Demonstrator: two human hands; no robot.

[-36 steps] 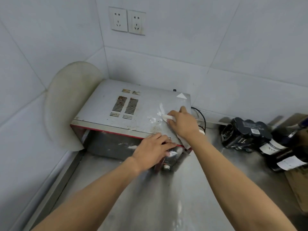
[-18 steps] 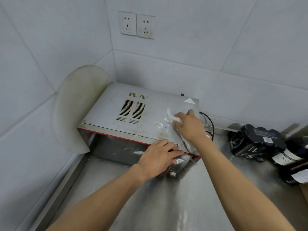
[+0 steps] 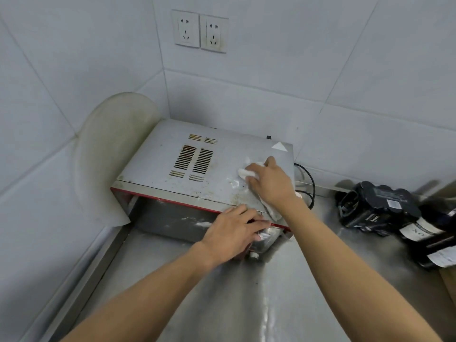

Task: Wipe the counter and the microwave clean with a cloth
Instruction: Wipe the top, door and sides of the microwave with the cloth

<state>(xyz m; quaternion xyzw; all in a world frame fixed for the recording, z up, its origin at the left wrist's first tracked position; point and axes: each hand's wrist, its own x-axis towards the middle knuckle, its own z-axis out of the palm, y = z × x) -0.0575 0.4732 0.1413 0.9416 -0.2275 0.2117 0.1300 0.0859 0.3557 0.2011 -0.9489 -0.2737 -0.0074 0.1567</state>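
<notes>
Pressing cloth (image 3: 249, 171) onto microwave (image 3: 170, 154); fingers (image 3: 256, 180) seemingly curled

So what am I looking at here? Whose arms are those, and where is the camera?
There is no machine here. Those are a person's two bare arms, filmed by a wide-angle camera worn on their head that looks forward and down, which is why the arms come in from the bottom edge. The right hand holds a white cloth against the top of a grey microwave, near some whitish smears. The left hand rests with fairly straight fingers on the microwave's front edge, probably steadying it. The microwave stands in the corner of a steel counter. A pale round board leans on the wall to its left, a black cable shows at its right side, and dark bottles lie further right.
</notes>
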